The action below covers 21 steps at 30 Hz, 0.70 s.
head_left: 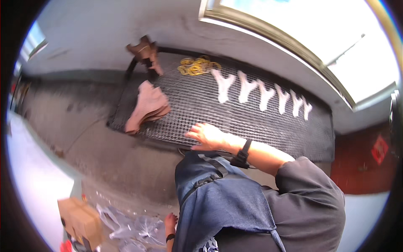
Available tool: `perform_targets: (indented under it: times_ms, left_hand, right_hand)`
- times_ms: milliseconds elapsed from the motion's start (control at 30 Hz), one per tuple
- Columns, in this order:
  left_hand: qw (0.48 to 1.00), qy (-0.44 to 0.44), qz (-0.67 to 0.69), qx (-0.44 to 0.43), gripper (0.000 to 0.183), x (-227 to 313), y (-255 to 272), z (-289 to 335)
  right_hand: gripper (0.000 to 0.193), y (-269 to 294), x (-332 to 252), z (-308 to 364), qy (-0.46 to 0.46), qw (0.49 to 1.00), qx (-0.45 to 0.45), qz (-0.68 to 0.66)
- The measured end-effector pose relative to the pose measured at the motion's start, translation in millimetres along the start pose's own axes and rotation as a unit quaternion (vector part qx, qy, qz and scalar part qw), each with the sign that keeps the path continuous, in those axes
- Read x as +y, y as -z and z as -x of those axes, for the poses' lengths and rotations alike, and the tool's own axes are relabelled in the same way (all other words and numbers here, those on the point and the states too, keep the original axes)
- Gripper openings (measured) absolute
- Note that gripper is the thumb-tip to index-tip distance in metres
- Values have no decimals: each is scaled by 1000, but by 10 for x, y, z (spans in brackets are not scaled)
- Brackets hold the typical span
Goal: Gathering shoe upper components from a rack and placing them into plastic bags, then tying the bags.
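Note:
My right hand (207, 136) reaches over the near edge of a black mesh-topped table (189, 105), palm down, fingers stretched out and holding nothing. Down at my left side, my left hand (171, 221) shows only in part beside the blue denim apron (222, 197), and its fingers are unclear. To the left of my right hand, a stack of pinkish-brown flat cut pieces (147, 105) lies at the table's left end, partly over the edge. Several white Y-shaped pieces (223, 86) form a row along the far side. Yellow ring-shaped coils (195, 66) lie left of that row.
Darker brown cut pieces (146, 52) rest at the table's far left corner. A wall and a bright window (294, 33) border the far side. On the floor at lower left are a cardboard box (79, 220) and clear plastic bags (134, 229). A reddish surface (361, 155) is at right.

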State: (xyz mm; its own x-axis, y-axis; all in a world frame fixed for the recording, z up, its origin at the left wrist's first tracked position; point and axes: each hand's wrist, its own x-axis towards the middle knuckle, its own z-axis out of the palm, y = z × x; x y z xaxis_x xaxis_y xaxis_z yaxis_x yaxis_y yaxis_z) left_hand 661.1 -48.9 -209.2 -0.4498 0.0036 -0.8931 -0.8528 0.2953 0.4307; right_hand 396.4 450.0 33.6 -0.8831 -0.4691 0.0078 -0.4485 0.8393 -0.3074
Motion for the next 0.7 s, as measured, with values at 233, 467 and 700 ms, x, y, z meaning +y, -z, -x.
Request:
perform_targets:
  times_ms: [233,467,700]
  left_hand:
    - [997,-14,-43,64,40,1180,383,-243]
    - [993,-101,-52,38,39,2223,-908,84]
    - [985,-125,-117,-10,34,1443,-2034,201]
  right_hand:
    - [46,-240,311,2548,-437,884,41,-163]
    - [36,79,1465,4190,-606,722,235,-236]
    - [38,355,3053,5632,-689,677,255,-37]
